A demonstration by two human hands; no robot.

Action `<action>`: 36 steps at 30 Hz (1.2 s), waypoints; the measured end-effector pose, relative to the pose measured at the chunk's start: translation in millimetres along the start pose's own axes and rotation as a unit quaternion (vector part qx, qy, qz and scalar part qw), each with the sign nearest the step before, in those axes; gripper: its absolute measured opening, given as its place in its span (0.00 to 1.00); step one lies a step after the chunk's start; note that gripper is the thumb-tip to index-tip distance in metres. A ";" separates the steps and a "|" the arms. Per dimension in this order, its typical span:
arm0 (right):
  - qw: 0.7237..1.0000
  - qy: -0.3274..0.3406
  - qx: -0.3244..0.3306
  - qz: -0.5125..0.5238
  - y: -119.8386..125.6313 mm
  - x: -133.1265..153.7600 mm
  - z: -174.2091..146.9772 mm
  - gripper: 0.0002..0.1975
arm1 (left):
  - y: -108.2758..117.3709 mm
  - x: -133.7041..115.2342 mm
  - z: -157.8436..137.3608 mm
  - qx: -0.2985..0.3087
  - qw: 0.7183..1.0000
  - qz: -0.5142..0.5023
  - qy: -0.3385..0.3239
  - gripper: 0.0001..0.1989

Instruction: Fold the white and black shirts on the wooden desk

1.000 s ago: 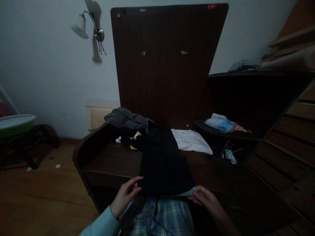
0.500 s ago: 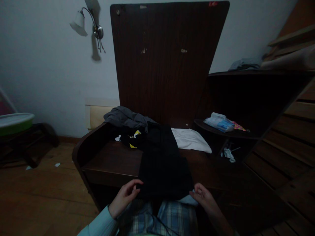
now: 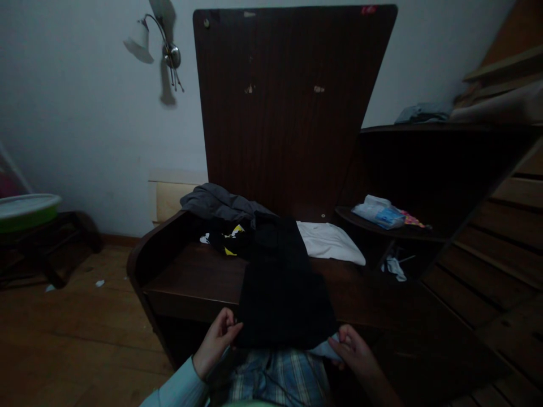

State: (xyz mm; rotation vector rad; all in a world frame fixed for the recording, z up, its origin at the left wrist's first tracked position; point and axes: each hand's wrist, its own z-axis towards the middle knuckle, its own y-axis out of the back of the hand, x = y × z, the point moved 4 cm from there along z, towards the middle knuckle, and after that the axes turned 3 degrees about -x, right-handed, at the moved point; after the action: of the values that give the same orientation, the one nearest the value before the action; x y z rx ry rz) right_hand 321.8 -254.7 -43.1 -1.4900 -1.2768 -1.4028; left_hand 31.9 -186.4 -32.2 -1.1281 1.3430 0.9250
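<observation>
A black garment point(image 3: 286, 311) stretches over the front edge of the dark wooden desk point(image 3: 195, 277) and hangs toward my lap. Its near left corner is pinched by my left hand point(image 3: 217, 341), thumb against curled fingers. On the other side, my right hand point(image 3: 353, 350) is closed on the near right corner, where a pale grey piece of cloth point(image 3: 326, 349) shows beneath the black. The exact cut of the garment is hard to make out in the dim light. Beyond it lies a folded white garment point(image 3: 328, 242).
A grey garment point(image 3: 220, 203) and a black cloth with yellow and white print point(image 3: 231, 242) lie at the desk's back left. Right, a shelf point(image 3: 352, 216) holds a plastic packet point(image 3: 379, 212). A green basin point(image 3: 29, 212) rests on a stool at left.
My left fingers have closed more tightly on the garment's corner. My right hand has moved slightly down and right, drawing the near edge straighter.
</observation>
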 end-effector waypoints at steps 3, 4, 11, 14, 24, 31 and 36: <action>1.000 0.000 0.028 0.004 6.6 3.8 -14.9 0.25 | -6.8 -16.0 -13.5 0.083 0.996 -0.008 0.011 0.21; 0.999 0.001 0.043 0.012 10.3 7.0 -21.6 0.23 | -8.4 -22.5 -20.1 0.122 0.992 0.002 0.021 0.20; 0.995 -0.022 0.094 0.001 39.7 68.5 -49.8 0.18 | -7.5 -73.7 -35.5 0.197 0.979 0.026 0.042 0.18; 0.997 0.017 0.077 0.024 44.0 106.4 -33.7 0.21 | -12.8 -97.2 -13.5 0.180 0.980 -0.070 0.053 0.21; 0.982 0.185 -0.029 -0.032 20.2 146.7 138.7 0.16 | -19.6 -118.5 153.3 -0.077 0.986 0.084 -0.119 0.14; 0.983 0.148 -0.109 -0.005 17.7 86.3 182.9 0.14 | -11.9 -74.2 193.2 -0.143 0.957 0.212 -0.140 0.09; 0.976 0.169 -0.133 -0.018 23.6 76.7 185.1 0.13 | -8.7 -68.2 193.4 -0.156 0.949 0.213 -0.171 0.04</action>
State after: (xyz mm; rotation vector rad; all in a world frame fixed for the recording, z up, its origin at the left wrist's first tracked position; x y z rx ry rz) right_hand 389.1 -71.0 6.3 -1.3253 -0.9360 -1.8182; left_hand 84.8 5.6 17.6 -0.8631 1.1938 1.6176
